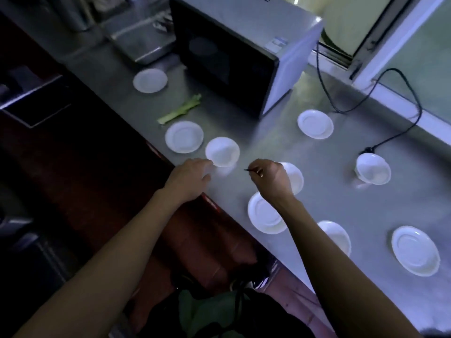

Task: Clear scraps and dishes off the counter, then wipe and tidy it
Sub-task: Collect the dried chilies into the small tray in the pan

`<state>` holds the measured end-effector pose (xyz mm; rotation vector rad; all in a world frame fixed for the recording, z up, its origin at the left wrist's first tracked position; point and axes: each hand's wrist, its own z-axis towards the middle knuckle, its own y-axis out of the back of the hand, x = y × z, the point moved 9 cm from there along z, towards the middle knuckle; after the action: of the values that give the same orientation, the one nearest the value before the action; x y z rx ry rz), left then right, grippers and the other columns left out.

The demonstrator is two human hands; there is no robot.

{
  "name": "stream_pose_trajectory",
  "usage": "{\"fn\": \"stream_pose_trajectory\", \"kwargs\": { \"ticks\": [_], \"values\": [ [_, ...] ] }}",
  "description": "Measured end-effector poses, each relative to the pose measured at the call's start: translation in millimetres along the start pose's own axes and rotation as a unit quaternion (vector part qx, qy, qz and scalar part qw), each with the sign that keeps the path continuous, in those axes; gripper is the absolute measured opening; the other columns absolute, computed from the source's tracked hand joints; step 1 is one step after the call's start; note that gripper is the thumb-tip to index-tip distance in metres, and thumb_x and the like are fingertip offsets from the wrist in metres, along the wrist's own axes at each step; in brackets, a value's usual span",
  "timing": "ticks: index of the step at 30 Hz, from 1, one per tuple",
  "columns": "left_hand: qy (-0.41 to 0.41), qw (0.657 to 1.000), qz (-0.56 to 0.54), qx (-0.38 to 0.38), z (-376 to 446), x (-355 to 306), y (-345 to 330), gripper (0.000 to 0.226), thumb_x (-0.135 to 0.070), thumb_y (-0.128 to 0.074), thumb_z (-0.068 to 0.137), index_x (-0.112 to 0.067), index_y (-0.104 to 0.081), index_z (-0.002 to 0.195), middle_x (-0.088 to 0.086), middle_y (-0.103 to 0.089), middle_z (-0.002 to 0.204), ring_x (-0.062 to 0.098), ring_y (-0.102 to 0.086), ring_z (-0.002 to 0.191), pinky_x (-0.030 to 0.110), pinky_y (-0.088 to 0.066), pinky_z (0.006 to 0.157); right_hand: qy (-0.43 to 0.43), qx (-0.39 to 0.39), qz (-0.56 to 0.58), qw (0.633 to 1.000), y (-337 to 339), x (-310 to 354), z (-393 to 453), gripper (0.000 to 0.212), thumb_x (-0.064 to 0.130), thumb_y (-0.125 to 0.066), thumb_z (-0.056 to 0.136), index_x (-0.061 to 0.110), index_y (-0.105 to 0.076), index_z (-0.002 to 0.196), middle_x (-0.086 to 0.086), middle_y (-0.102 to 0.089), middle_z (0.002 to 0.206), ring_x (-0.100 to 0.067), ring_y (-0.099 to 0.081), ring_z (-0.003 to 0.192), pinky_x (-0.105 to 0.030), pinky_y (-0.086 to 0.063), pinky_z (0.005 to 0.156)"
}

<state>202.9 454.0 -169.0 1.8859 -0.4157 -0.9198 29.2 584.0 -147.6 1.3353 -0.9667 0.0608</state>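
Note:
Several white plates and bowls are spread over the grey counter (pixel 341 181). My left hand (pixel 189 178) reaches over the counter's front edge, its fingertips at the rim of a white bowl (pixel 222 151). My right hand (pixel 267 178) hovers above the counter with curled fingers, pinching a small thin dark scrap (pixel 249 170). It covers part of another white bowl (pixel 294 176). A white plate (pixel 264 214) lies under my right wrist. A green vegetable stalk (pixel 179 109) lies near the front edge, beyond a plate (pixel 184 136).
A microwave (pixel 234 52) stands at the back, its black cord (pixel 400 98) running across the counter to a deep white bowl (pixel 373 168). More plates lie at the left (pixel 150 80), the middle (pixel 315 123) and the right (pixel 415 250). A sink (pixel 139 37) lies beyond.

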Motion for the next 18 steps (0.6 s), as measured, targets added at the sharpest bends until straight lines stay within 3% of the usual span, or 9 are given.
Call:
{"fn": "stream_pose_trajectory", "kwargs": {
  "ticks": [4,7,18],
  "values": [
    [0.041,0.998,-0.017,-0.040,-34,73,34,0.046,-0.036,-0.053,0.097,-0.022,-0.051,0.141,0.001,-0.051,0.146,0.024,-0.046,0.133,0.044,-0.041,0.107,0.042,0.028,-0.026,0.998,-42,76,4,0.017,0.011,-0.066,0.087,0.017,-0.076,0.099,-0.006,-0.074,0.100,-0.028,-0.068,0.090,-0.040,-0.056,0.077],
    [0.064,0.995,-0.035,-0.061,-65,130,52,0.044,-0.039,-0.053,0.098,-0.022,-0.053,0.139,0.000,-0.052,0.143,0.023,-0.047,0.132,0.043,-0.041,0.107,0.078,0.038,-0.023,0.996,-77,131,4,0.014,0.010,-0.066,0.088,0.014,-0.077,0.097,-0.005,-0.076,0.097,-0.027,-0.069,0.089,-0.041,-0.057,0.078],
    [0.168,0.971,-0.109,-0.131,-172,292,90,0.041,-0.041,-0.054,0.098,-0.025,-0.055,0.136,-0.004,-0.056,0.139,0.017,-0.051,0.129,0.036,-0.043,0.105,0.179,0.093,-0.020,0.979,-187,281,3,0.014,0.018,-0.072,0.081,0.024,-0.075,0.092,0.005,-0.075,0.090,-0.013,-0.068,0.081,-0.029,-0.054,0.077]
  ]
}}
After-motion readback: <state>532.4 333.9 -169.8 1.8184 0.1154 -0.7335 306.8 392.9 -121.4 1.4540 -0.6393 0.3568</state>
